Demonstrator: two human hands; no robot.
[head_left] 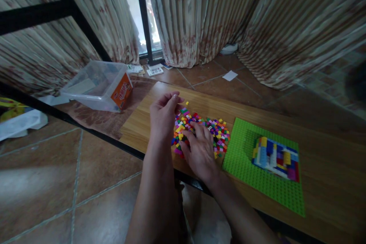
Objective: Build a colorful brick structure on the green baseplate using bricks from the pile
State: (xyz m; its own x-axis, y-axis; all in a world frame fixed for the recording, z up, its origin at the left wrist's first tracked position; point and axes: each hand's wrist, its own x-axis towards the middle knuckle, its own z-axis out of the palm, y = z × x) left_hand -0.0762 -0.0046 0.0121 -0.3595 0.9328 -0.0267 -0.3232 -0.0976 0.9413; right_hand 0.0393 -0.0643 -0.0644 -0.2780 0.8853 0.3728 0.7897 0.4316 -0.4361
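Note:
A pile of small coloured toy bricks (219,131) is spread over the wooden table. My right hand (198,148) reaches into the pile, thumb and fingers apart, with a yellow brick (180,136) close to its thumb and index finger. At the pile's left edge, my left hand (164,112) is raised with its fingers curled and the thumb against them; anything between them is too small or hidden to make out. To the right lies a green baseplate (240,148) carrying a block-built structure (276,158) of blue, white, yellow and red bricks.
A clear plastic bin (94,84) with an orange label stands on a brown mat (94,120) at the table's left. Black frame bars (85,34) cross the left side. Patterned curtains (183,19) hang behind, and papers (155,70) lie on the tiled floor.

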